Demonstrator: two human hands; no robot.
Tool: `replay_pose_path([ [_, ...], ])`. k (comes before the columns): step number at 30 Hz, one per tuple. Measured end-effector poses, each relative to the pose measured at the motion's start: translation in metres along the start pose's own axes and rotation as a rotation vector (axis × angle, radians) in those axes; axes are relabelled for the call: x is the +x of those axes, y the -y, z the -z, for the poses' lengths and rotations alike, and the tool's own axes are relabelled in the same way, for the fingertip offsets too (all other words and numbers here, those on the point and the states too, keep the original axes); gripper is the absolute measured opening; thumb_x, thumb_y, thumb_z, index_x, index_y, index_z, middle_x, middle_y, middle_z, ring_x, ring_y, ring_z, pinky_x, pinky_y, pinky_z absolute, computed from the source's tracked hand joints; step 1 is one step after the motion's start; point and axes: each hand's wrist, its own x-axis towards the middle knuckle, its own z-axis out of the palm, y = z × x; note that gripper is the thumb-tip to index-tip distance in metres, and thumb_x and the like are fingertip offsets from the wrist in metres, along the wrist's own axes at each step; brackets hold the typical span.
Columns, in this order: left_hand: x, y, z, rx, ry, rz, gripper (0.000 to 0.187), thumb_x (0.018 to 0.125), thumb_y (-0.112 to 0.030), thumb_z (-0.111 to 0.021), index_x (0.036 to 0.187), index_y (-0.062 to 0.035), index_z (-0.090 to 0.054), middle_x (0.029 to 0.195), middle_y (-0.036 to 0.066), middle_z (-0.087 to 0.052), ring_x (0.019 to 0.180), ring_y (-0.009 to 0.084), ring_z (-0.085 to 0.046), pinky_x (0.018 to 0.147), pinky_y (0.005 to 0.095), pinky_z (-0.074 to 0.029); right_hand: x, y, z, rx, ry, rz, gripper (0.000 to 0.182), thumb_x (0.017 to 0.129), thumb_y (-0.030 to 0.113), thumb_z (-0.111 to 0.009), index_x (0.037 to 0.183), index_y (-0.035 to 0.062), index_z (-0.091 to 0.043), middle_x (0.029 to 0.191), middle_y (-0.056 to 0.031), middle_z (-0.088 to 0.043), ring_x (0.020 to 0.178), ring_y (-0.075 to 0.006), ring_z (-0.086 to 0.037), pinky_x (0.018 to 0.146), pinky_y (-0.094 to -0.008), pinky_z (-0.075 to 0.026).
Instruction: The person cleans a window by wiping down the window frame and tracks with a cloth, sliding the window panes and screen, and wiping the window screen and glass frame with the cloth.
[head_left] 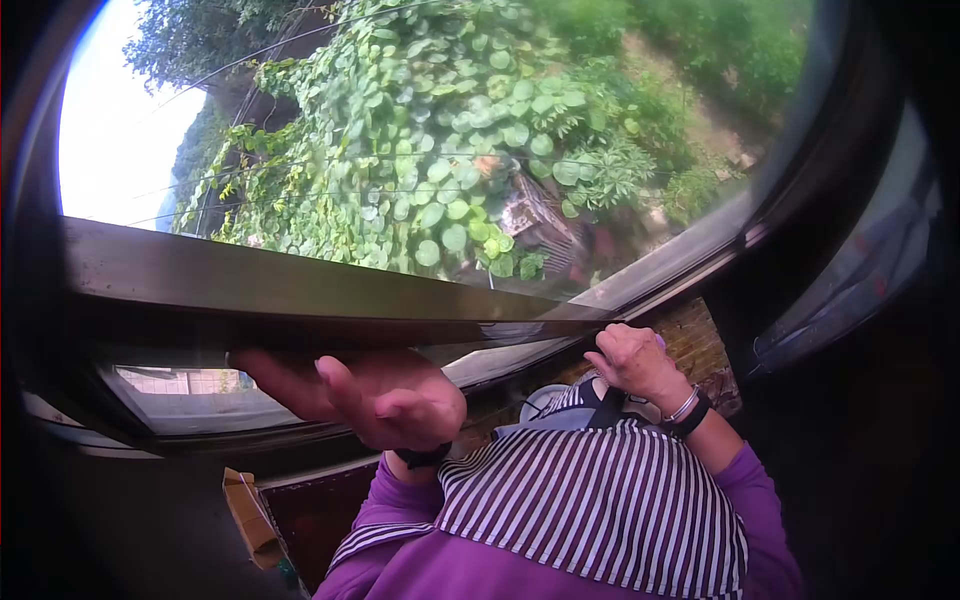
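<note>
Left grip (398,400) spreads below the metal bar (290,287), right grip (637,362) curls beside its end.

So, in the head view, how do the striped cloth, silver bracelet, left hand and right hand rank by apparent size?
1. Striped cloth
2. Left hand
3. Right hand
4. Silver bracelet
</note>
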Motion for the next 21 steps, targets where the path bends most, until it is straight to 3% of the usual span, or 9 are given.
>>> replay_pose_path([
  [1, 0.000, 0.000, -0.001, 0.007, 0.008, 0.010, 0.048, 0.097, -0.028, -0.023, 0.132, 0.0000, -0.038, 0.143, 0.027, -0.015, 0.132, 0.0386, -0.022, 0.108, 0.0490, -0.019, -0.009, -0.007, 0.001, -0.007, -0.009, -0.032, 0.022, 0.074, 0.020, -0.066, 0.072, 0.0072, -0.049, 0.068, -0.0088, -0.050, 0.068, -0.0259, -0.056, 0.058, -0.0368, -0.046],
  [2, -0.006, -0.001, -0.001, 0.045, -0.025, 0.076, 0.047, 0.096, -0.029, -0.022, 0.131, -0.0050, -0.041, 0.141, 0.032, -0.015, 0.132, 0.0440, -0.020, 0.107, 0.0526, -0.023, -0.019, -0.013, 0.003, -0.004, -0.012, -0.077, 0.022, 0.074, 0.020, -0.066, 0.072, 0.0069, -0.048, 0.068, -0.0095, -0.050, 0.067, -0.0271, -0.056, 0.058, -0.0375, -0.045],
  [5, -0.001, -0.001, 0.000, -0.028, 0.000, 0.078, 0.047, 0.096, -0.027, -0.022, 0.129, -0.0017, -0.042, 0.142, 0.029, -0.016, 0.133, 0.0419, -0.019, 0.107, 0.0517, -0.023, -0.057, -0.035, 0.006, -0.008, -0.037, -0.207, 0.022, 0.075, 0.019, -0.066, 0.073, 0.0061, -0.049, 0.069, -0.0107, -0.051, 0.066, -0.0294, -0.056, 0.058, -0.0393, -0.045],
  [10, 0.002, 0.002, 0.000, 0.053, 0.014, 0.045, 0.047, 0.096, -0.026, -0.023, 0.126, 0.0014, -0.044, 0.142, 0.029, -0.018, 0.134, 0.0399, -0.019, 0.108, 0.0508, -0.023, -0.126, -0.063, 0.016, -0.114, 0.115, -0.512, 0.021, 0.077, 0.021, -0.064, 0.074, 0.0046, -0.052, 0.073, -0.0126, -0.057, 0.071, -0.0292, -0.059, 0.062, -0.0393, -0.047],
  [13, 0.002, 0.005, 0.005, 0.042, 0.030, 0.001, 0.046, 0.096, -0.027, -0.025, 0.124, 0.0023, -0.047, 0.141, 0.029, -0.020, 0.134, 0.0395, -0.019, 0.108, 0.0504, -0.022, -0.153, -0.072, 0.011, -0.196, 0.124, -0.555, 0.027, 0.073, 0.024, -0.067, 0.069, 0.0035, -0.050, 0.069, -0.0134, -0.055, 0.067, -0.0314, -0.057, 0.062, -0.0419, -0.046],
  [17, -0.003, 0.011, 0.026, 0.051, 0.106, -0.050, 0.046, 0.096, -0.028, -0.029, 0.127, 0.0008, -0.044, 0.141, 0.028, -0.023, 0.134, 0.0379, -0.020, 0.109, 0.0490, -0.019, -0.160, -0.072, 0.012, -0.187, 0.219, -0.587, 0.026, 0.075, 0.026, -0.065, 0.071, 0.0035, -0.052, 0.073, -0.0136, -0.058, 0.070, -0.0314, -0.059, 0.065, -0.0420, -0.047],
  [20, -0.010, 0.006, 0.044, 0.051, -0.088, 0.227, 0.048, 0.095, -0.024, -0.031, 0.136, 0.0016, -0.029, 0.141, 0.025, -0.027, 0.133, 0.0348, -0.025, 0.109, 0.0474, -0.020, -0.150, -0.066, 0.011, -0.192, 0.241, -0.564, 0.026, 0.075, 0.026, -0.065, 0.073, 0.0033, -0.052, 0.074, -0.0145, -0.059, 0.070, -0.0320, -0.059, 0.065, -0.0418, -0.047],
  [21, -0.018, 0.019, 0.063, 0.103, -0.061, 0.134, 0.048, 0.095, -0.021, -0.032, 0.135, 0.0031, -0.028, 0.141, 0.023, -0.027, 0.132, 0.0344, -0.027, 0.108, 0.0472, -0.023, -0.147, -0.065, 0.010, -0.178, 0.245, -0.547, 0.026, 0.075, 0.026, -0.065, 0.073, 0.0033, -0.052, 0.074, -0.0146, -0.059, 0.070, -0.0322, -0.059, 0.065, -0.0419, -0.047],
])
